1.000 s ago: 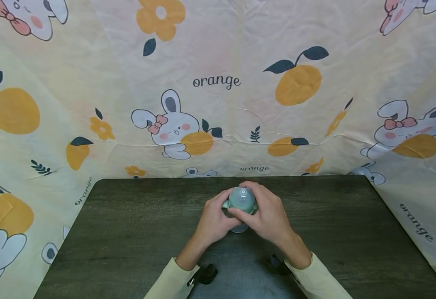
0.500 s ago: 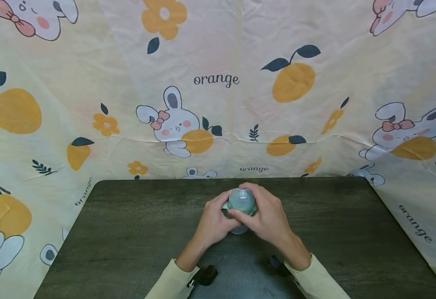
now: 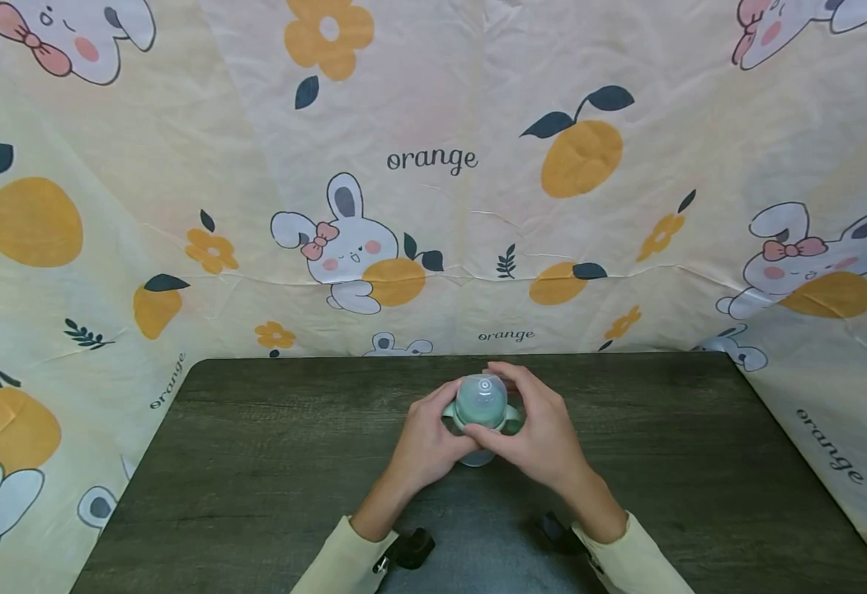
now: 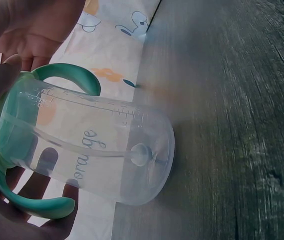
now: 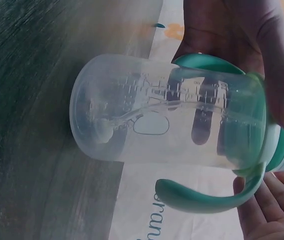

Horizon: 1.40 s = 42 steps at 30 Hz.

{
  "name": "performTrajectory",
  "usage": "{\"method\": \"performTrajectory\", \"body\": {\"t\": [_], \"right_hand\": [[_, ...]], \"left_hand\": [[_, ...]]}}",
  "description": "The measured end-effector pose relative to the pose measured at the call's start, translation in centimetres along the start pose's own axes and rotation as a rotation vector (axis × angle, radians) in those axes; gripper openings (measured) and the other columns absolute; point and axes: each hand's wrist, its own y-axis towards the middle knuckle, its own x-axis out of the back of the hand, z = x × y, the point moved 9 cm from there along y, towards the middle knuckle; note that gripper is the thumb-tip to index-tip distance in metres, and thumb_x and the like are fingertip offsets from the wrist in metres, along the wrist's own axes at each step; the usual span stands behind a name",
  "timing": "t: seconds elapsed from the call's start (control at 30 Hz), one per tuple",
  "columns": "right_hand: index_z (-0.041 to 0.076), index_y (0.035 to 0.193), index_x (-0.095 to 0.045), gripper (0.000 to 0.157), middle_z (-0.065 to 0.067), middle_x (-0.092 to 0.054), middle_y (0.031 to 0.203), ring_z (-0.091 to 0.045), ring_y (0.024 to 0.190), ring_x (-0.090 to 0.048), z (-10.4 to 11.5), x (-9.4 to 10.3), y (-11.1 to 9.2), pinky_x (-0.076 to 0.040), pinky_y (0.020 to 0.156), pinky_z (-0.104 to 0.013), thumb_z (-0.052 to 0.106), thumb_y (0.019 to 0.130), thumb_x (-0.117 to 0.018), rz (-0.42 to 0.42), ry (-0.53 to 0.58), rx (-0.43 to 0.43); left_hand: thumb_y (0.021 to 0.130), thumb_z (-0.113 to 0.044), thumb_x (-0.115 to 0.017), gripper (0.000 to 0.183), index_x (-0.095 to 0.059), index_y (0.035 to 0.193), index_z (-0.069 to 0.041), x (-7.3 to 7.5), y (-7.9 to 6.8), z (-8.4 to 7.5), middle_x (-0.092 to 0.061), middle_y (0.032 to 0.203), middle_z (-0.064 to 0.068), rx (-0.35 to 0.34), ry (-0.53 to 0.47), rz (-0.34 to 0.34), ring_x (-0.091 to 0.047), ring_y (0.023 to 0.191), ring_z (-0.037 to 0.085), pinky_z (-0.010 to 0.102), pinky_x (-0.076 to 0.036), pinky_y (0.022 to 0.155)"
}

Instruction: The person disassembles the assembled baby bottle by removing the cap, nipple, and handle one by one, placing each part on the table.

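Left hand [image 3: 429, 429] grips the bottle [image 5: 146, 115], right hand [image 3: 540, 425] spread loosely beside it; likely light, slick, best held by the handles [image 5: 206, 204] between them.

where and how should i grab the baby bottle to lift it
I'd take the baby bottle by its left handle, coming from the person's left, fingers between handle and clear body, thumb over the green collar. The handle bows out and down to a free end, leaving a finger gap; the smooth round body alone might slip.
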Motion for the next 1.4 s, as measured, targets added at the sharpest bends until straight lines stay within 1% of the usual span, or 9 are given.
{"method": "performTrajectory", "body": {"t": [0.1, 0.27, 0.43, 0.77, 1.0, 1.4], "right_hand": [[0.007, 0.143, -0.065, 0.076, -0.006, -0.073, 0.131, -0.023, 0.111, -0.075, -0.16, 0.06, -0.04, -0.063, 0.086, -0.05, 0.022, 0.079, -0.102, 0.009, 0.012, -0.008], [0.008, 0.137, -0.068, 0.067, -0.003, -0.074, 0.127, -0.021, 0.109, -0.074, -0.23, -0.04, -0.01, -0.063, 0.085, -0.047, 0.021, 0.081, -0.101, 0.021, 0.031, -0.011], [0.01, 0.134, -0.07, 0.06, -0.002, -0.075, 0.126, -0.02, 0.106, -0.073, -0.18, -0.03, 0.01, -0.063, 0.082, -0.045, 0.02, 0.082, -0.1, 0.016, 0.037, 0.012], [0.008, 0.133, -0.072, 0.06, -0.005, -0.077, 0.124, -0.021, 0.102, -0.075, 0.0, 0.16, 0.15, -0.064, 0.079, -0.046, 0.021, 0.082, -0.099, -0.003, -0.002, 0.039], [0.008, 0.131, -0.072, 0.059, -0.005, -0.076, 0.123, -0.021, 0.101, -0.074, 0.03, 0.15, 0.15, -0.064, 0.078, -0.046, 0.02, 0.08, -0.099, -0.015, 0.0, 0.048], [0.009, 0.131, -0.073, 0.058, -0.003, -0.076, 0.122, -0.02, 0.1, -0.074, 0.12, 0.0, -0.03, -0.064, 0.077, -0.046, 0.02, 0.08, -0.099, -0.036, 0.008, 0.064]], "left_hand": [[0.087, -0.014, -0.095, 0.068, -0.067, 0.148, -0.005, -0.03, -0.02, 0.05, -0.073, 0.138, 0.012, 0.008, -0.001, 0.002, -0.072, 0.122, 0.028, 0.055, -0.057, 0.102], [0.088, -0.016, -0.095, 0.068, -0.066, 0.149, -0.005, 0.01, -0.06, 0.2, -0.073, 0.137, 0.01, 0.013, -0.008, 0.0, -0.072, 0.121, 0.028, 0.055, -0.058, 0.101], [0.088, -0.016, -0.094, 0.068, -0.066, 0.149, -0.006, 0.0, -0.08, 0.3, -0.074, 0.137, 0.01, 0.012, -0.008, 0.002, -0.072, 0.12, 0.027, 0.054, -0.058, 0.1], [0.086, -0.013, -0.095, 0.069, -0.067, 0.148, -0.004, 0.06, 0.07, 0.11, -0.074, 0.137, 0.012, 0.004, 0.018, -0.002, -0.073, 0.119, 0.028, 0.053, -0.059, 0.099], [0.086, -0.012, -0.094, 0.068, -0.066, 0.148, -0.003, 0.1, 0.11, 0.01, -0.074, 0.137, 0.012, 0.004, 0.006, 0.001, -0.073, 0.119, 0.028, 0.053, -0.059, 0.099], [0.086, -0.012, -0.094, 0.068, -0.067, 0.147, -0.004, 0.07, 0.03, 0.12, -0.074, 0.136, 0.012, 0.005, 0.014, 0.001, -0.072, 0.118, 0.027, 0.053, -0.058, 0.099]]}}
